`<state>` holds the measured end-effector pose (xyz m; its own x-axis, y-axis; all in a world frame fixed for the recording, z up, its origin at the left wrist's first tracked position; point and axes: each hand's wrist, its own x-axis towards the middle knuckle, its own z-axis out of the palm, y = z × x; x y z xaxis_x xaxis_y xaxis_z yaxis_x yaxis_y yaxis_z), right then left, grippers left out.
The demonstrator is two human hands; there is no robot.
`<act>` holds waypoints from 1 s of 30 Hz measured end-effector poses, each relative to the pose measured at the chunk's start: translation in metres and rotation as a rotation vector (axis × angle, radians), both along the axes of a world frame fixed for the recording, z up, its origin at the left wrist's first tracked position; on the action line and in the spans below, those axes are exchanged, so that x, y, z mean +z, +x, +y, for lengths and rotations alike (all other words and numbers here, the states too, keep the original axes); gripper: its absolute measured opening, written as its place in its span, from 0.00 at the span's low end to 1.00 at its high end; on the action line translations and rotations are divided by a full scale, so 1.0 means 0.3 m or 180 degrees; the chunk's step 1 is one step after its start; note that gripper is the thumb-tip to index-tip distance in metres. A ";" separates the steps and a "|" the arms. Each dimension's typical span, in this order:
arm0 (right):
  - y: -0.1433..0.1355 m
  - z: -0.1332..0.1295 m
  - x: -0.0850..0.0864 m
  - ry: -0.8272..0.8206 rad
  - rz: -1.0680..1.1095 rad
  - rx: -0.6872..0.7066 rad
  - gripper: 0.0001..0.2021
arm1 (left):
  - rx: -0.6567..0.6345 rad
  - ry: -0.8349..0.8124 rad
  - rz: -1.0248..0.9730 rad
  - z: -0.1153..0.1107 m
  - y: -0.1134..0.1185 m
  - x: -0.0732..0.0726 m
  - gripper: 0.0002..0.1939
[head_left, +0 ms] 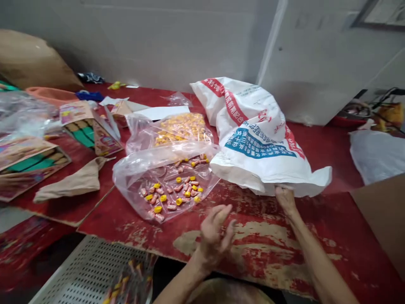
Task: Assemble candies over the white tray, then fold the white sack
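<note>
My right hand (pixel 284 197) grips the lower edge of a large white woven sack (pixel 253 135) printed in red and blue, which lies on the worn red table (pixel 284 249). My left hand (pixel 217 232) hovers over the table with fingers loosely curled and nothing in it, just right of a clear plastic bag (pixel 164 181) that holds several small pink and yellow pieces. A second clear bag (pixel 180 126) full of yellow pieces lies behind the first.
Open printed boxes (pixel 85 126) with green and brown contents sit at the left, beside a tan cloth (pixel 72 183). A perforated metal tray (pixel 91 270) holds more pink and yellow pieces near the front. A cardboard sheet (pixel 382 219) is at the right.
</note>
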<state>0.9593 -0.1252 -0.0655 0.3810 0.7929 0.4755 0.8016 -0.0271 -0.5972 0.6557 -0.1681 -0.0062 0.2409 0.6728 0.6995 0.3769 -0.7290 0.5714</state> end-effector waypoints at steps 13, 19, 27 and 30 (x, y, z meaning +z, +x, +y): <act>0.204 -0.030 0.152 -0.0178 -0.1719 0.0295 0.18 | -0.0948 0.1397 0.2859 0.262 0.541 0.010 0.12; 0.310 0.059 0.299 -0.0689 -0.2291 -0.0157 0.22 | -0.0385 0.0886 0.3044 0.301 0.512 0.008 0.19; 0.251 -0.090 0.150 -0.2228 -0.2003 -0.0064 0.10 | 0.0006 0.0826 0.2843 0.267 0.484 -0.006 0.17; 0.269 -0.130 0.118 -0.2405 -0.1931 -0.0078 0.12 | 0.0204 0.0642 0.2872 0.280 0.513 0.013 0.14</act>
